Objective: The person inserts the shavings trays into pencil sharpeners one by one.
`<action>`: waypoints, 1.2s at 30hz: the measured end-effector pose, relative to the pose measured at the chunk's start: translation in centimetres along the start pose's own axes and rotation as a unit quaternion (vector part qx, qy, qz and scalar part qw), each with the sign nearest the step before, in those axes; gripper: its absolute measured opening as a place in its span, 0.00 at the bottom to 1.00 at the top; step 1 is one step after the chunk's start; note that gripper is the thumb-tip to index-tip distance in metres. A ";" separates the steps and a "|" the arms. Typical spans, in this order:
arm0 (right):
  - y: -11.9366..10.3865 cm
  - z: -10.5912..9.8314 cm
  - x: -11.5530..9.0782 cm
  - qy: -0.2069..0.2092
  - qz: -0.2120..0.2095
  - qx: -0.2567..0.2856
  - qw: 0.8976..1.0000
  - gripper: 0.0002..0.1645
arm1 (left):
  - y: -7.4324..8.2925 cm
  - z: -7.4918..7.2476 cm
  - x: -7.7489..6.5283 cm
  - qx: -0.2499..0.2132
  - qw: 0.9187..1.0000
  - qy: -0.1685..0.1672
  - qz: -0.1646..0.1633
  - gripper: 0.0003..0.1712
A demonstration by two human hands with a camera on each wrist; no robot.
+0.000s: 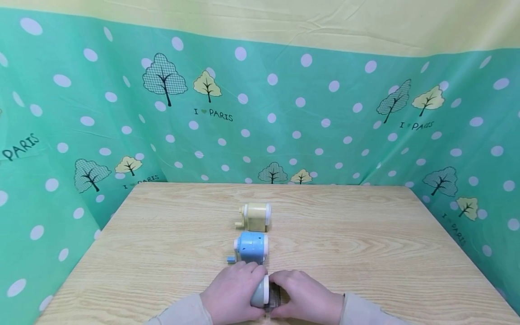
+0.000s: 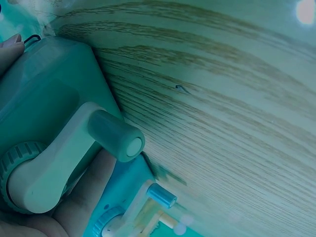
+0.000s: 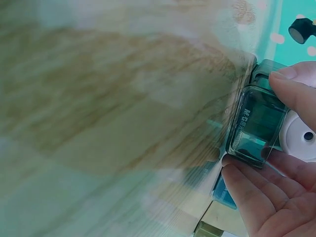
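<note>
Near the front of the table stands a grey-green hand-crank pencil sharpener (image 1: 260, 294) with a white front ring. My left hand (image 1: 233, 291) grips its body from the left; the crank (image 2: 64, 158) shows in the left wrist view. My right hand (image 1: 310, 295) holds the sharpener's clear shavings drawer (image 3: 259, 126) between thumb and fingers. The drawer sticks out of the sharpener's front; whether its back end is still inside cannot be made out. Just behind the left hand stands a blue pencil sharpener (image 1: 253, 246), its crank to the left.
Farther back, in line with the other two, is a yellow pencil sharpener (image 1: 257, 217). All stand on a wood-grain table (image 1: 365, 234). A green dotted cloth (image 1: 272, 104) hangs around its back and sides.
</note>
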State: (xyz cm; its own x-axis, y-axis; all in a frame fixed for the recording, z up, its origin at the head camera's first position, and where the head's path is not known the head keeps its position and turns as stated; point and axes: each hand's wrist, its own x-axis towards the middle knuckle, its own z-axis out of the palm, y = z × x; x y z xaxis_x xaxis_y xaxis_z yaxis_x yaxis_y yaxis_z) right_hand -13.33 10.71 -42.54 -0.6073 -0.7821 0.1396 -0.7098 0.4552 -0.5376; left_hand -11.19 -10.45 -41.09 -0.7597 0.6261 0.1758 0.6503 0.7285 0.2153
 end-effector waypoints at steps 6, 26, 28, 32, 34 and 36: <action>0.0 0.0 0.1 -0.009 0.012 0.007 1.000 0.28 | 0.0 0.0 0.0 -0.004 1.000 -0.004 -0.003 0.27; 0.0 0.1 0.2 -0.015 0.033 0.012 0.999 0.32 | 0.0 0.0 0.0 -0.004 1.000 -0.001 -0.002 0.27; 0.0 0.1 0.2 -0.016 0.035 0.015 0.999 0.32 | 0.0 0.0 0.0 -0.004 1.000 -0.001 -0.001 0.28; -0.1 0.1 0.3 -0.022 0.045 0.027 0.998 0.32 | 0.0 0.0 0.0 -0.003 1.000 -0.003 -0.001 0.28; -0.1 0.1 0.3 -0.024 0.049 0.031 0.998 0.32 | 0.0 0.0 0.0 -0.004 1.000 -0.005 -0.003 0.28; -0.1 0.2 0.4 -0.024 0.052 0.032 0.998 0.32 | 0.0 0.0 0.1 -0.005 1.000 -0.007 -0.005 0.28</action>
State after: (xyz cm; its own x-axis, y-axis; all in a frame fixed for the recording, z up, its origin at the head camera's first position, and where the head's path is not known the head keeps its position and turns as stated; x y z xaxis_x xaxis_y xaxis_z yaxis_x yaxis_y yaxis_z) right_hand -13.41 10.30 -42.59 -0.6570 -0.7527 0.0419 -0.6191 0.5071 -0.5996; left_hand -11.24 -10.40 -41.09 -0.7660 0.6226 0.1602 0.6424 0.7321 0.2266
